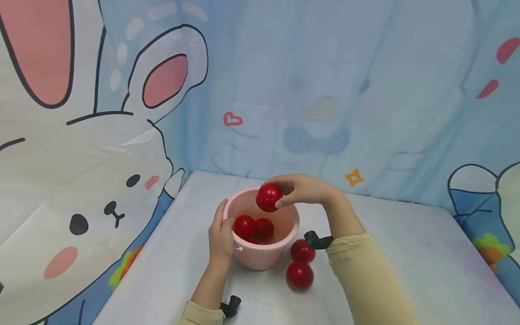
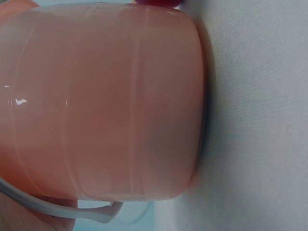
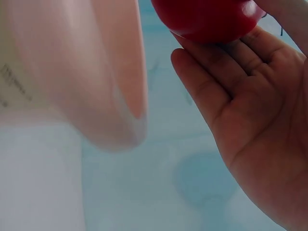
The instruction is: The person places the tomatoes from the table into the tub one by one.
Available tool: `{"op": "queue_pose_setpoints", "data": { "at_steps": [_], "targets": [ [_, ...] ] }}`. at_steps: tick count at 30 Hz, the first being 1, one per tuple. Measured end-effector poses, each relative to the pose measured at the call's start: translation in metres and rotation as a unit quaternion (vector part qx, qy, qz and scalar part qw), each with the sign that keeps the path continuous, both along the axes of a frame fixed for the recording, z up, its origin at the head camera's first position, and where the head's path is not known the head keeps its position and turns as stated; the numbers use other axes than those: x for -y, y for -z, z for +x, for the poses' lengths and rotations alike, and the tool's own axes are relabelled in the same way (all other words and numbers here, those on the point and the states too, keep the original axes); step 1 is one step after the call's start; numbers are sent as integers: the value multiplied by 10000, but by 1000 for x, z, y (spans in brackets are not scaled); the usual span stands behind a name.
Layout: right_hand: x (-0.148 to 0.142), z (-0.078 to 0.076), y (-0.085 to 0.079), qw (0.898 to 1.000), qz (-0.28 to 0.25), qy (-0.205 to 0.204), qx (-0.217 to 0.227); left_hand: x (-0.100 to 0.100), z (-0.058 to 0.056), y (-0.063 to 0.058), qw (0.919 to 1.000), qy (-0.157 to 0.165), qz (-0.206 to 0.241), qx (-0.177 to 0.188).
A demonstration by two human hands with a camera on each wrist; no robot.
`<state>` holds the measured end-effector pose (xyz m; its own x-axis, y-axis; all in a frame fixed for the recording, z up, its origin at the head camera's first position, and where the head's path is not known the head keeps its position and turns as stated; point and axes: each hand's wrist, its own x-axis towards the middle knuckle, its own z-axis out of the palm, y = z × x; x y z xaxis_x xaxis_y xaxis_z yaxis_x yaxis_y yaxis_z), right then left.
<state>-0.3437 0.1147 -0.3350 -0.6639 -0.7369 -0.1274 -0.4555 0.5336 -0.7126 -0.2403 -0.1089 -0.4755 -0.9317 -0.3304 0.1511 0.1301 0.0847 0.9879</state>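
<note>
My right hand [image 1: 309, 189] pinches a shiny red ball [image 1: 268, 198] between thumb and fingers above the mouth of a pink bucket [image 1: 260, 259]. In the right wrist view the ball [image 3: 207, 19] sits at the fingers, with the palm below it bare. My left hand [image 1: 222, 238] grips the bucket's left side at the rim, the thumb over the edge. Several red balls [image 1: 244, 227] lie inside the bucket, one of them mostly hidden. The left wrist view is filled by the bucket's outer wall [image 2: 96, 106] and part of its grey handle [image 2: 57, 209].
Two more red balls, a nearer one [image 1: 299, 276] and a farther one [image 1: 303, 250], rest on the white table cover [image 1: 170, 280] right of the bucket. Behind the table hangs a light blue cloth [image 1: 260, 81], and a printed rabbit [image 1: 109, 180] covers the left side.
</note>
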Motion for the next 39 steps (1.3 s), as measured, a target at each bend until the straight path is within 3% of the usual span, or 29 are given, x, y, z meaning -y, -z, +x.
{"op": "queue_pose_setpoints", "data": {
  "at_steps": [10, 18, 30, 39],
  "targets": [
    [26, -11, 0, 9969, 356, -509, 477, 1, -1, 0, 10000, 23, 51, -31],
    [38, -16, 4, 9894, 1001, -484, 932, 1, -1, 0, 10000, 7, -20, -81],
    [65, -17, 15, 9707, 2207, -769, 556, 0, -1, 0, 9999, -6, -56, -122],
    [76, -12, 21, 9646, 2293, -867, 974, 2, 1, 1, 9997, -3, -107, -218]
  ]
}}
